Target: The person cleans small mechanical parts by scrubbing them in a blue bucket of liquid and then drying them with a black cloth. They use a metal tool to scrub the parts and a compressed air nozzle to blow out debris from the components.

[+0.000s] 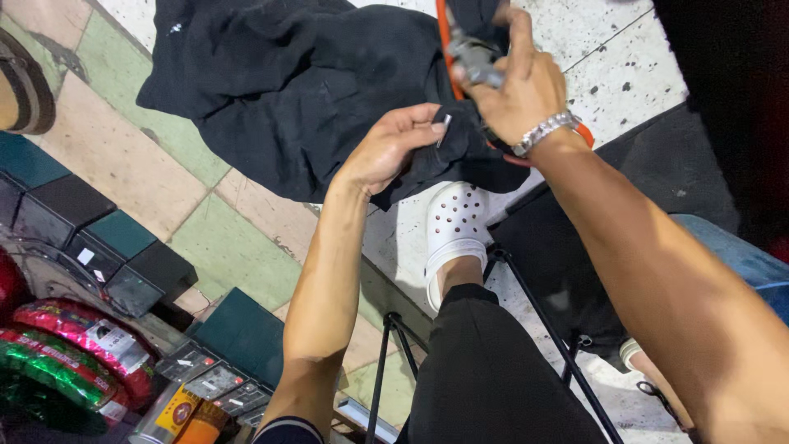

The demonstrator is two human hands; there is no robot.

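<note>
Black cloth [288,82] is pinched with a small metal pin [444,129] in the left hand [386,152]; just above, the right hand [514,86] clamps a grey tool [477,62], nearer the orange hose [445,41].

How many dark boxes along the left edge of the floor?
At least 5: dark boxes stepping diagonally, at and. Smaller cartons lie below them, and more may be hidden beyond the frame edge or under the left hand's arm.

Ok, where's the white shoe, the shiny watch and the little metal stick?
white shoe [454,220], head view, holed top.
watch [544,131], head view, band on the right wrist.
metal stick [444,128], head view, middle, by the left hand's fingertips.
</note>
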